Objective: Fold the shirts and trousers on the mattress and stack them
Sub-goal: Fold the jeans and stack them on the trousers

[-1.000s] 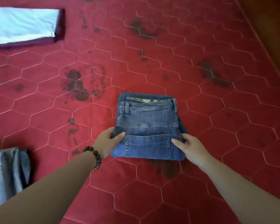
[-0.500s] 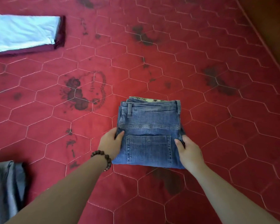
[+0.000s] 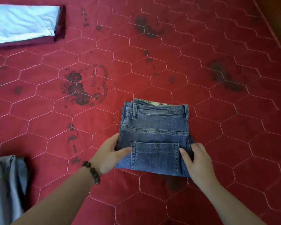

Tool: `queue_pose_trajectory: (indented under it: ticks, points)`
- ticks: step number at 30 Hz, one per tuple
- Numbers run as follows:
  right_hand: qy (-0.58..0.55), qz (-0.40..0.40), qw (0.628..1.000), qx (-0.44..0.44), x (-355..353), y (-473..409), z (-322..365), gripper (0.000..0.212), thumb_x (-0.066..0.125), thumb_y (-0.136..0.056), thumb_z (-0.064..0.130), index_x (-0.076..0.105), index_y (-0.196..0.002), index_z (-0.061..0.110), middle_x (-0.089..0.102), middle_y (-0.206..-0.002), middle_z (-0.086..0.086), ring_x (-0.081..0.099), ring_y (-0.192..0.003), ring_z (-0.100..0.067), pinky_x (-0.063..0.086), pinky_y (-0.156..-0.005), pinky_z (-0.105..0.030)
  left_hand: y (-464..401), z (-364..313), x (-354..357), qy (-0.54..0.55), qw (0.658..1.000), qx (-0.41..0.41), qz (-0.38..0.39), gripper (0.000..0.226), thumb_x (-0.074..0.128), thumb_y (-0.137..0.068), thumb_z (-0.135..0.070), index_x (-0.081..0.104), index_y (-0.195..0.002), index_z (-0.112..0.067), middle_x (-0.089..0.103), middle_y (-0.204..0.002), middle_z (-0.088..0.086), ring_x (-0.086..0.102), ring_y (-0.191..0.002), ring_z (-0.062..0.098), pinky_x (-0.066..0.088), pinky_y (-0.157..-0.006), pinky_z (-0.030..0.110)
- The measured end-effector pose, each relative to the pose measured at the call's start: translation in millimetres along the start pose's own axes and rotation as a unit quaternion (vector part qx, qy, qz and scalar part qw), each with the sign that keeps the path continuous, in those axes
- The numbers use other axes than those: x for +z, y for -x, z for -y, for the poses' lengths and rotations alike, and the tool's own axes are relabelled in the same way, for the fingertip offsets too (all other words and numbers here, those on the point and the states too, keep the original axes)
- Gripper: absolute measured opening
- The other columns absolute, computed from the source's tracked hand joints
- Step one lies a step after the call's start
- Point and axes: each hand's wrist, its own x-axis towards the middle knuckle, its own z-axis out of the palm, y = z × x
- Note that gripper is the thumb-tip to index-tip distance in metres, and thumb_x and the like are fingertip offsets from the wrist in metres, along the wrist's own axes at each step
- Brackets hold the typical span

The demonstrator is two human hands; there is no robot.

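- The grey garment point(image 3: 6, 185) at the lower left is cut off by the frame edge; what kind it is cannot be told.
- The fingers of both hands go under the folded jeans point(image 3: 154, 137), hidden from view.
- A red quilted mattress point(image 3: 201, 70) with hexagon stitching and dark printed patterns fills the view; a brown strip runs at the far right.
- A folded stack point(image 3: 25, 24), light blue over maroon, lies at the far left corner.
- The left hand point(image 3: 109, 155) and right hand point(image 3: 197, 161) clamp the jeans' two side edges, thumbs on top.
- Since half a second ago the grip is unchanged; the jeans sit slightly further right in view.
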Motion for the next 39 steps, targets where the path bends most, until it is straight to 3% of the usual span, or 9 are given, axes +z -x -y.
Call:
queue_pose_trajectory:
  ticks: [6,8,12,15,18,21,26,33,39]
  points:
    - [-0.038,-0.045,0.998,0.025,-3,4,6,0.018,0.044,-0.098,0.032,0.049,-0.09,0.017,0.055,-0.059,0.002,0.054,-0.048,-0.014,0.04,-0.041,-0.024,-12,-9,3,-0.04,0.997,0.019,-0.06,0.012,0.052,-0.096,-0.018,0.06,-0.096,-0.027,0.068,-0.09,-0.014,0.064,-0.085,0.004,0.048,-0.073,0.02]
    - [0.028,-0.015,0.998,0.05,4,5,6,0.022,0.041,-0.1,0.032,0.048,-0.093,0.012,0.054,-0.058,-0.003,0.055,-0.05,-0.023,0.039,-0.043,-0.033,-15,2,11,-0.147,0.983,-0.041,-0.104,0.011,0.048,-0.098,-0.018,0.057,-0.094,-0.023,0.066,-0.088,-0.011,0.062,-0.082,0.01,0.045,-0.067,0.021]
    - [0.084,-0.004,0.99,0.115,11,0,9,0.026,0.038,-0.101,0.033,0.047,-0.097,0.009,0.054,-0.06,-0.005,0.054,-0.053,-0.025,0.035,-0.048,-0.031,-20,8,19,-0.178,0.969,-0.086,-0.149,0.014,0.046,-0.099,-0.021,0.056,-0.099,-0.012,0.064,-0.092,0.003,0.06,-0.085,0.02,0.043,-0.066,0.021]
    - [0.081,-0.039,0.987,0.135,7,0,18,0.022,0.046,-0.098,0.031,0.048,-0.106,0.011,0.061,-0.081,-0.006,0.058,-0.064,-0.021,0.041,-0.051,-0.03,-14,-1,23,-0.223,0.947,-0.114,-0.202,0.016,0.047,-0.097,-0.028,0.049,-0.097,-0.012,0.06,-0.082,0.004,0.058,-0.074,0.023,0.044,-0.059,0.029]
    - [0.132,-0.146,0.98,0.023,3,-4,27,0.037,0.056,-0.093,0.022,0.05,-0.124,0.003,0.052,-0.128,-0.017,0.054,-0.115,-0.032,0.05,-0.09,-0.041,-13,-16,32,-0.401,0.86,0.0,-0.317,0.024,0.053,-0.092,-0.029,0.05,-0.11,-0.013,0.061,-0.1,0.007,0.058,-0.09,0.026,0.049,-0.074,0.038]
    - [0.201,-0.118,0.965,-0.119,11,-22,37,0.052,0.05,-0.096,0.03,0.041,-0.142,0.009,0.032,-0.153,-0.014,0.025,-0.144,-0.03,0.021,-0.116,-0.052,-30,-26,55,-0.499,0.814,0.16,-0.249,0.035,0.054,-0.089,-0.023,0.057,-0.121,-0.012,0.054,-0.13,0.009,0.045,-0.125,0.03,0.038,-0.101,0.047]
    - [0.283,-0.013,0.94,-0.188,39,-44,29,0.052,0.04,-0.096,0.049,0.035,-0.147,0.035,0.011,-0.161,-0.007,0.002,-0.149,-0.029,0.004,-0.116,-0.062,-66,1,65,-0.649,0.74,0.153,-0.086,0.062,0.023,-0.096,-0.052,0.018,-0.152,-0.028,0.003,-0.162,0.0,-0.007,-0.148,0.031,0.004,-0.118,0.054]
    - [0.274,-0.074,0.947,-0.152,59,-50,7,0.064,0.033,-0.095,0.052,0.018,-0.153,0.029,0.0,-0.162,-0.012,-0.003,-0.149,-0.026,0.004,-0.117,-0.058,-81,28,65,-0.635,0.741,0.159,-0.147,0.066,0.027,-0.091,-0.062,0.013,-0.151,-0.039,-0.001,-0.161,0.011,-0.004,-0.148,0.033,0.004,-0.111,0.068]
    - [0.263,-0.046,0.955,-0.132,58,-53,8,0.068,0.029,-0.093,0.055,0.013,-0.154,0.027,-0.001,-0.161,-0.014,-0.005,-0.149,-0.027,0.009,-0.118,-0.055,-85,26,55,-0.592,0.784,0.155,-0.107,0.065,0.026,-0.089,-0.064,0.004,-0.149,-0.049,-0.015,-0.16,0.005,-0.017,-0.147,0.021,0.0,-0.114,0.061]
